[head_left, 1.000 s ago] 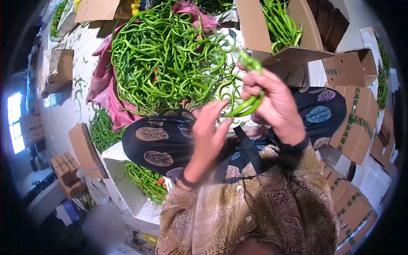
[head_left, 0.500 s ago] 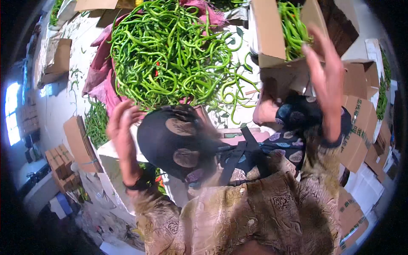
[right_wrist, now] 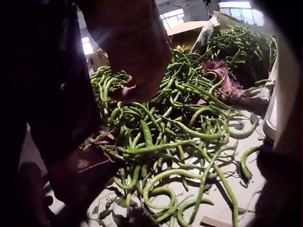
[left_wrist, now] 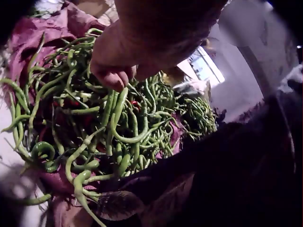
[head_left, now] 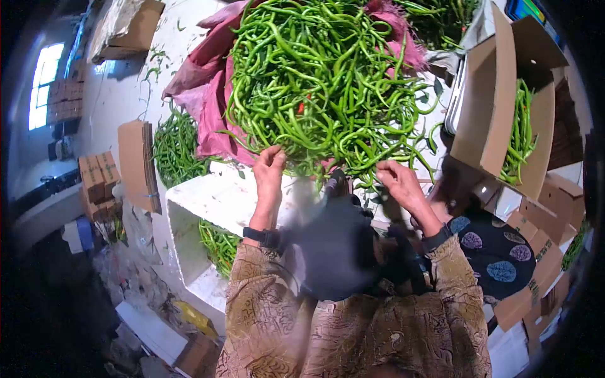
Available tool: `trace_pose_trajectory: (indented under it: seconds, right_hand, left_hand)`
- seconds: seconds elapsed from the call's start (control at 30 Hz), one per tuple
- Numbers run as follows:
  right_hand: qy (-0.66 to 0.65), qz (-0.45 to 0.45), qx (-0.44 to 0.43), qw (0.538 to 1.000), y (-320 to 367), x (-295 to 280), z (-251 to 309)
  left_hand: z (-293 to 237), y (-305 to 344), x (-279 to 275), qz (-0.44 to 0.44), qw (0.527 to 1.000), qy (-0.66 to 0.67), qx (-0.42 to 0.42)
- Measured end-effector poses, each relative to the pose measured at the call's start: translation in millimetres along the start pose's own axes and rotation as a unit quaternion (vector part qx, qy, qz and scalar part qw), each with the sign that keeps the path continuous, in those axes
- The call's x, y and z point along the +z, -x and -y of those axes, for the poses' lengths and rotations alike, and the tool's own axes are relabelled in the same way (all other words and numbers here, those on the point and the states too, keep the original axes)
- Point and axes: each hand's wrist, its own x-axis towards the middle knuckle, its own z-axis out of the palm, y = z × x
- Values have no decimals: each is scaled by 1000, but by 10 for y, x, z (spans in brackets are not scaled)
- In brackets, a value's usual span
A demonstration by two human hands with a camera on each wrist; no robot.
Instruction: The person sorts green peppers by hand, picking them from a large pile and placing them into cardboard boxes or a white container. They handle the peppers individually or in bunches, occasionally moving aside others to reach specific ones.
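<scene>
A big heap of long green chili peppers [head_left: 315, 75] lies on pink cloth [head_left: 214, 107], with a few red ones among them. My left hand [head_left: 270, 173] is at the heap's near edge, fingers curled down. In the left wrist view, its fingertips pinch the upper end of a curved green chili pepper [left_wrist: 116, 118]. My right hand [head_left: 402, 186] is at the near right edge of the heap, over loose peppers, its fingers bent towards the thumb. In the right wrist view that hand [right_wrist: 135, 71] is dark and overlaps the heap; I cannot tell whether it grips a pepper.
An open cardboard box [head_left: 498, 120] holding green peppers stands at the right. A white foam box [head_left: 208, 195] with peppers lies on its side at the near left. Another pepper pile [head_left: 176, 148] is beyond it. Folded cardboard [head_left: 135, 164] stands at the left.
The right hand held a bunch of green peppers, then was spread before the cardboard box without it. Both hands have since come to the heap's near edge. The view has shifted left.
</scene>
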Motion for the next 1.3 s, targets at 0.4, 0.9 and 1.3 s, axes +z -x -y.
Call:
trace_pose_trajectory:
  seconds: [0.4,0.9,1.3]
  right_hand:
    - [47,-83,-67,993,-1192,625,130]
    - [-91,-73,36,993,-1072,364,-260]
    - [-279,109,48,953,-865,191,454]
  left_hand:
    - [385,-158,614,-67,921,-337,185]
    - [-322,71,440,-68,995,-55,41]
    - [-496,38,174,169,830,520,-115]
